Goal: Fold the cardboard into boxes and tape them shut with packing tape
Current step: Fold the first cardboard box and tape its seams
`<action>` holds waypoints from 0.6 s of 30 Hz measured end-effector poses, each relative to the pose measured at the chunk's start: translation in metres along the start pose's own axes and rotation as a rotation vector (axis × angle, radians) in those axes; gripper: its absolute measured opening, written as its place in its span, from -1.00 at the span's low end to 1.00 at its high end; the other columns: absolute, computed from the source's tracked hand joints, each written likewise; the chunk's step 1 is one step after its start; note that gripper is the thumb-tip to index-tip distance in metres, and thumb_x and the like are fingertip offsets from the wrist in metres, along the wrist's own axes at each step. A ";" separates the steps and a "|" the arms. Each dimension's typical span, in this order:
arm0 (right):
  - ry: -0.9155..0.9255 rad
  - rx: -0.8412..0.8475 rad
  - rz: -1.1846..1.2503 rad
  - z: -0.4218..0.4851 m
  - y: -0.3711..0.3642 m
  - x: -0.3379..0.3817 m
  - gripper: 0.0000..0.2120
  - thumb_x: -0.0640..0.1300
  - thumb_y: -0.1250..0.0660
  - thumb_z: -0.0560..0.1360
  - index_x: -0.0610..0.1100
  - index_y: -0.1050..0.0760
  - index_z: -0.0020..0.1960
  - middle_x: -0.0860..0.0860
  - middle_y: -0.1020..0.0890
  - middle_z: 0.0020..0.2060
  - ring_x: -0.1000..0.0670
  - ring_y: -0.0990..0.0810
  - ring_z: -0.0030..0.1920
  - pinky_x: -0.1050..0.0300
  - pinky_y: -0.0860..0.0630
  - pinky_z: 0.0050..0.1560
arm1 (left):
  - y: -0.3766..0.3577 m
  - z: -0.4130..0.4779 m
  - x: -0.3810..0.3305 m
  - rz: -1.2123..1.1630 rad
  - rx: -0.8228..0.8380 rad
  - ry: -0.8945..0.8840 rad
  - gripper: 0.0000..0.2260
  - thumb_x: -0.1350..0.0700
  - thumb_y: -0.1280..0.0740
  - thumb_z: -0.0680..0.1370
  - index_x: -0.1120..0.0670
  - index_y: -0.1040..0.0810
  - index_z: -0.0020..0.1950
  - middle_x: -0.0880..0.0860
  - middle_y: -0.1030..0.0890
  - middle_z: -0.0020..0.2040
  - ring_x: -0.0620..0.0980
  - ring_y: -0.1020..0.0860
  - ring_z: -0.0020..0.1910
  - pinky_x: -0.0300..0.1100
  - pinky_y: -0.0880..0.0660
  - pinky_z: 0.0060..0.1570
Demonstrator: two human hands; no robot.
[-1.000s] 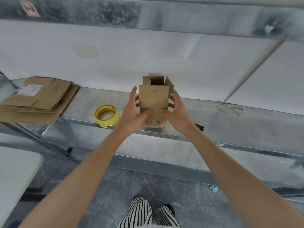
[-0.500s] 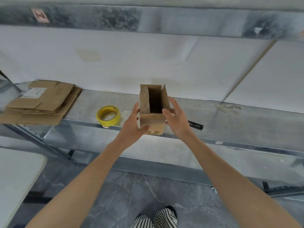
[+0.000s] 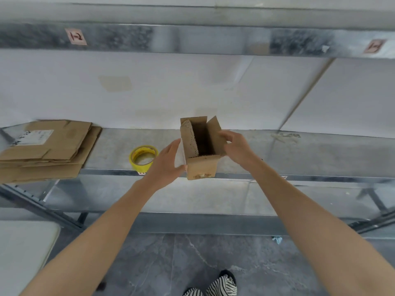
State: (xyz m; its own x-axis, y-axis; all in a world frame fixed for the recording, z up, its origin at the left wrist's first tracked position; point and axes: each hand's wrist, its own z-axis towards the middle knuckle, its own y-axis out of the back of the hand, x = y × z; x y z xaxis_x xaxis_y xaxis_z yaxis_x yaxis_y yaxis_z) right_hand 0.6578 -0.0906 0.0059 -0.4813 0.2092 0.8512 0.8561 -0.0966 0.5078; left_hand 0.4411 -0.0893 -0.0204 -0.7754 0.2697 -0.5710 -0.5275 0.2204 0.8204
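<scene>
Head view. One box is squared up at the front edge of the shelf, top flaps open, and I see no tape on it. Tape roll lies untouched just left; flat cardboard stack is not yet folded. The box sits between both grips. Left grip presses straight-fingered on its left wall. Right grip curls at the right flap; I cannot tell whether it is pinching.

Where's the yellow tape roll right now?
Head view: the yellow tape roll lies on the metal shelf, just left of the left hand and box.

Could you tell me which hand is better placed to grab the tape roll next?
Probably left: the left hand is beside the tape roll; the right hand grips the box farther away.
</scene>
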 end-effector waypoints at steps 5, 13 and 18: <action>-0.032 -0.110 0.090 -0.012 0.007 0.000 -0.46 -0.51 -0.07 0.48 -0.18 -0.37 0.40 -0.07 -0.45 0.34 -0.07 -0.42 0.34 0.05 -0.42 0.31 | 0.007 0.008 0.003 0.128 0.017 -0.078 -0.35 -0.02 -0.28 0.57 0.04 -0.03 0.56 0.01 -0.06 0.57 0.03 -0.07 0.53 -0.02 -0.12 0.45; -0.071 -0.335 0.190 -0.043 0.070 -0.022 -0.46 -0.54 -0.10 0.47 -0.17 -0.42 0.36 -0.07 -0.50 0.28 -0.05 -0.45 0.31 -0.02 -0.49 0.25 | -0.006 0.031 -0.044 0.211 0.033 -0.219 -0.43 -0.06 -0.19 0.61 0.06 -0.06 0.55 0.02 -0.05 0.57 0.02 -0.02 0.54 0.00 -0.04 0.47; -0.086 -0.449 0.205 -0.071 0.124 -0.048 -0.53 -0.51 -0.15 0.51 -0.21 -0.41 0.36 -0.11 -0.51 0.27 -0.09 -0.46 0.29 -0.07 -0.49 0.25 | -0.034 0.046 -0.100 0.203 0.071 -0.327 -0.44 -0.08 -0.16 0.62 0.04 -0.07 0.55 0.01 -0.05 0.57 0.02 -0.01 0.54 0.01 -0.03 0.49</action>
State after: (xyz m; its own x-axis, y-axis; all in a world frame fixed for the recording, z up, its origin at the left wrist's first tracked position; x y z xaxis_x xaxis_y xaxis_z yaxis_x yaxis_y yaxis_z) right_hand 0.7737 -0.1819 0.0374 -0.2784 0.2201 0.9349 0.7564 -0.5496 0.3546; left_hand 0.5524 -0.0803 0.0074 -0.7042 0.5962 -0.3855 -0.3406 0.1927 0.9202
